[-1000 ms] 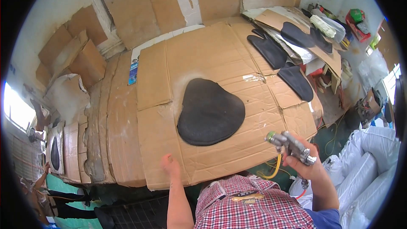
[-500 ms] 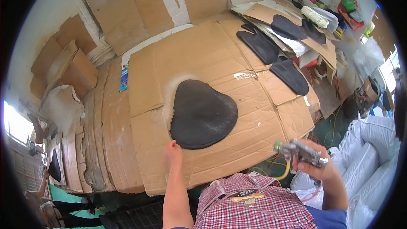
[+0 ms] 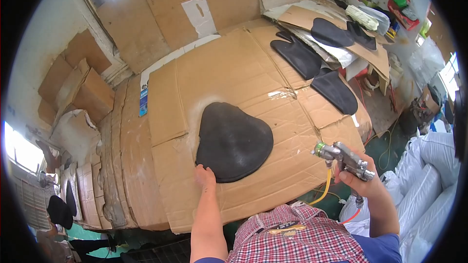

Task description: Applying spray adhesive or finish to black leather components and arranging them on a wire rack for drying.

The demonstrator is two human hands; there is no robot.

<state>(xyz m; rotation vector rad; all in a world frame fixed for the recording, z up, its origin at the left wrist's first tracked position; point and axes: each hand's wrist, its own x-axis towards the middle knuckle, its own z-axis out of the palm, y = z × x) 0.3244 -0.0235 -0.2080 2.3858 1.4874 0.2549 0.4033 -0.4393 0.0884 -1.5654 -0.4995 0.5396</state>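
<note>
The left hand [image 3: 204, 176] lies flat on the cardboard-covered table [image 3: 161, 117], fingers loose and holding nothing, its fingertips touching the near edge of the one large black pad [image 3: 234, 141], a rounded triangular piece lying flat in the middle of the sheets. A pale halo rings the pad's far-left edge on the cardboard. The right hand [image 3: 360, 182] is clenched around the grip of a single metal spray gun [image 3: 341, 158], held off the near right corner of the table with its nozzle pointing left, toward the pad but well short of it. Two hoses hang below the gun, a yellow hose [image 3: 324, 190] and a thinner red hose [image 3: 352, 216].

Farther back on the right, four more black pieces [image 3: 297, 56] of similar material lie on overlapping cardboard: two narrow ones toward the table's right side, and two at the far corner. Beyond them sits a red box [image 3: 404, 9] among clutter. White sacks [image 3: 434, 165] are piled at the right. Flattened cartons [image 3: 92, 92] lean along the left wall.
</note>
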